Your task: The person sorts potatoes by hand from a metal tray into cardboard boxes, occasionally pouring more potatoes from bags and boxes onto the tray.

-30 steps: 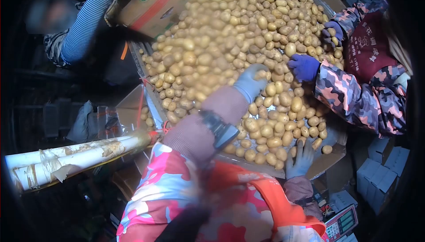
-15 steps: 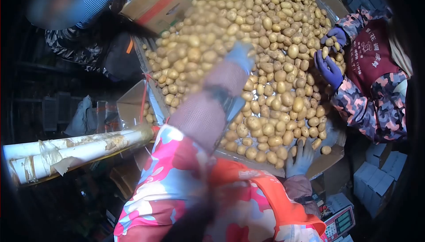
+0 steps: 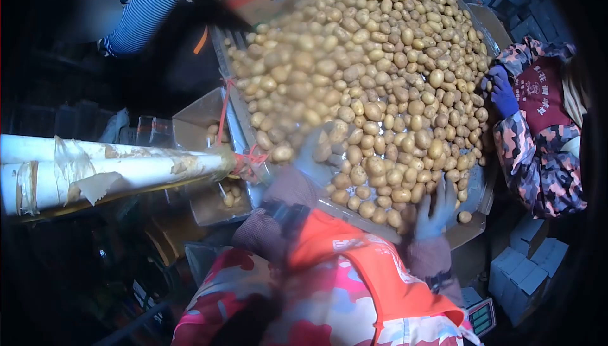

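Observation:
A big heap of potatoes [image 3: 405, 86] fills a wide bin with a grey padded rim [image 3: 239, 115]. My left hand [image 3: 310, 162], in a light grey-blue glove, curls around a couple of potatoes [image 3: 324, 146] at the near left part of the heap. At the near right, my right hand [image 3: 434, 216] wears a similar glove. Its fingers are stretched apart over the edge of the heap, touching potatoes, with nothing visibly gripped. A single potato [image 3: 464, 217] lies just right of it on the cardboard flap.
White taped tubes [image 3: 126, 175] jut in from the left above a cardboard box [image 3: 202, 118] holding some potatoes. Across the right side, a co-worker's purple-gloved hand [image 3: 505, 96] is at the heap. Another person's striped sleeve [image 3: 149, 10] is upper left. A scale display [image 3: 481, 317] sits low right.
My left hand has drawn back from the middle of the heap toward me and now cups potatoes. My right hand stays at the near edge, fingers spread. The co-worker's hands have come closer together.

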`<state>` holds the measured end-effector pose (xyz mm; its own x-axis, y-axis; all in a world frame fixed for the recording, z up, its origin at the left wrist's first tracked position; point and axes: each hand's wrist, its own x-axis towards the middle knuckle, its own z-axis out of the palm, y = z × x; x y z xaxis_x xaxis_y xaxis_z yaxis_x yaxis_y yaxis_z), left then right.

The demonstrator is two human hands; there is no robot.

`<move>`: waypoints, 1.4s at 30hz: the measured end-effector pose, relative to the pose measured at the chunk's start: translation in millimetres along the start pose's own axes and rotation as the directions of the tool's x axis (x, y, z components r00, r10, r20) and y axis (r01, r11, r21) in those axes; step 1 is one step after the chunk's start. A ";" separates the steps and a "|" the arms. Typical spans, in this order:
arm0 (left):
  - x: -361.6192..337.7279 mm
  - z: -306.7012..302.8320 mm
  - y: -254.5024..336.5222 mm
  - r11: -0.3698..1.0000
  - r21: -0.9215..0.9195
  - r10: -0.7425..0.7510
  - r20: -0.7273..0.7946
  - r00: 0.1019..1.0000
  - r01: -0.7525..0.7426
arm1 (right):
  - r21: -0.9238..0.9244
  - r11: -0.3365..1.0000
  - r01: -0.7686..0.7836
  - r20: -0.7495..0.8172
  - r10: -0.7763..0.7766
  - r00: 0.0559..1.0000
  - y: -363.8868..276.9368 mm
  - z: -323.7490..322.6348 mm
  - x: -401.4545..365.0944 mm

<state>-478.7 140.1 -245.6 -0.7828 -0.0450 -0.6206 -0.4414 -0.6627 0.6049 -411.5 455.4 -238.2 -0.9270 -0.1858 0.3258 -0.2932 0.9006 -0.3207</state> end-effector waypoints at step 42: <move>51.9 -51.2 14.7 0.688 -0.706 0.032 0.259 0.965 0.167 | 0.697 0.650 0.303 0.286 -0.639 0.714 -153.5 110.3 260.8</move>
<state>-503.4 89.7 -294.5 -0.8837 0.1290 -0.4500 -0.1245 -0.9914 -0.0396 -634.0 225.3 -202.1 -0.5416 -0.8204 0.1835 -0.6345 0.2558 -0.7294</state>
